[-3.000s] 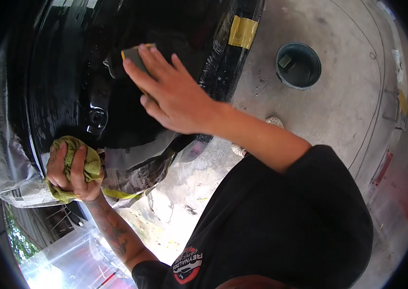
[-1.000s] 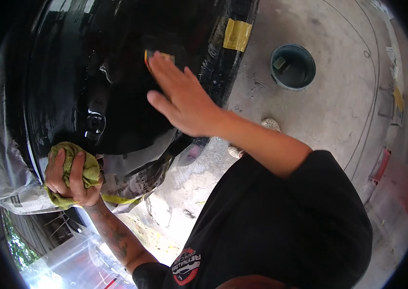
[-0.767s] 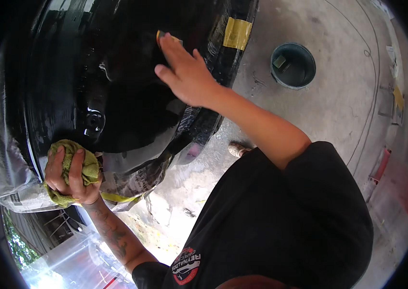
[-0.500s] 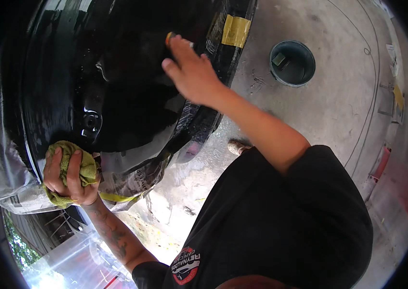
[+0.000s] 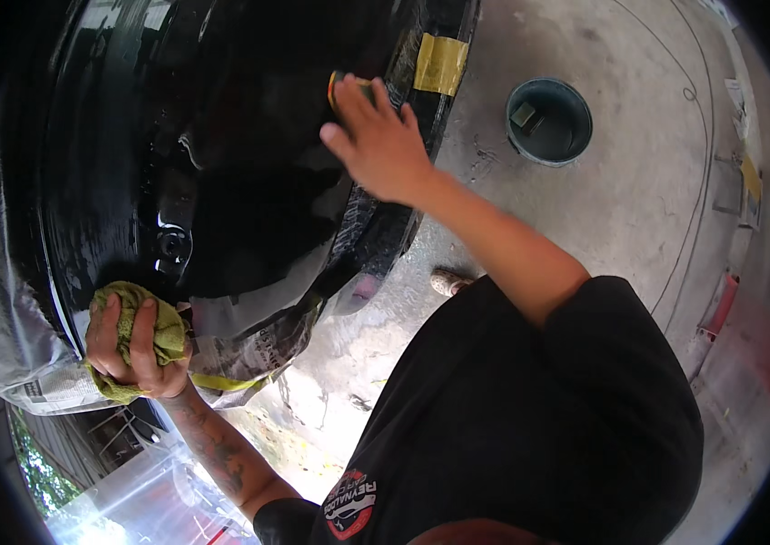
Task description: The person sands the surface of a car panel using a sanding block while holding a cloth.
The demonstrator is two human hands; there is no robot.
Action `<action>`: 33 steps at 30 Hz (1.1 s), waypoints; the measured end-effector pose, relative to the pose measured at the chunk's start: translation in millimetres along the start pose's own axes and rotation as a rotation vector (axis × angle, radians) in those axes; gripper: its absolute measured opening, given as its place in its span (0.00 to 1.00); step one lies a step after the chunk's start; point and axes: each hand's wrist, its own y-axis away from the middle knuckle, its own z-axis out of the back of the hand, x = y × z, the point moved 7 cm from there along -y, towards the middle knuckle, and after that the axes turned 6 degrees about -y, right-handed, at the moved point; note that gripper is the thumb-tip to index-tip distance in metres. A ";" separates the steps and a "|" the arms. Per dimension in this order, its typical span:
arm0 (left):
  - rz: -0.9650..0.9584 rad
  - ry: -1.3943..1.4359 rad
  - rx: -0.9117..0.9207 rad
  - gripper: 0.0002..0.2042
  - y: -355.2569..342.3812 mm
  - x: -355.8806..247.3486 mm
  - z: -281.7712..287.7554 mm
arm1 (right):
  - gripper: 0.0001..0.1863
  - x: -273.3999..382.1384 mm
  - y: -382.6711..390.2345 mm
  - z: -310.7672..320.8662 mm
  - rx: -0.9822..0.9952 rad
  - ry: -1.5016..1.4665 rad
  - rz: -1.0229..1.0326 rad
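Observation:
My left hand [image 5: 139, 350] is closed around a bunched green cloth [image 5: 168, 334] and rests at the lower left edge of a glossy black car panel [image 5: 248, 118]. Farther up, my right hand [image 5: 387, 143] lies over a small dark pad with an orange edge [image 5: 334, 89], its fingers pressing the pad against the panel near the right border. Most of that pad is hidden beneath the fingers. Wet streaks and drops show on the panel, and a round recessed opening [image 5: 172, 242] sits to the right of the cloth.
Masking newspaper [image 5: 253, 341] and plastic sheeting [image 5: 8, 309] line the panel's lower and left borders. Yellow tape [image 5: 441, 64] crosses its right edge. On the concrete floor stands a dark bucket [image 5: 572, 150] of water with a small block inside. A thin cable [image 5: 707, 173] runs along the right.
My right hand and its pad have slid a little right and toward me over the panel. The left hand keeps its hold on the cloth; the whole view has shifted slightly.

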 end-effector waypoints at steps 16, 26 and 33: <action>0.010 -0.039 0.001 0.27 -0.4 0.1 -1.0 | 0.33 -6.0 21.2 1.6 -0.031 0.087 0.215; -0.008 0.002 -0.002 0.23 -5.3 -0.5 0.1 | 0.41 -43.9 -3.1 21.9 0.007 0.554 0.389; -0.014 -0.028 -0.010 0.26 -3.4 0.1 -0.9 | 0.40 55.5 35.1 6.0 0.048 -0.223 0.434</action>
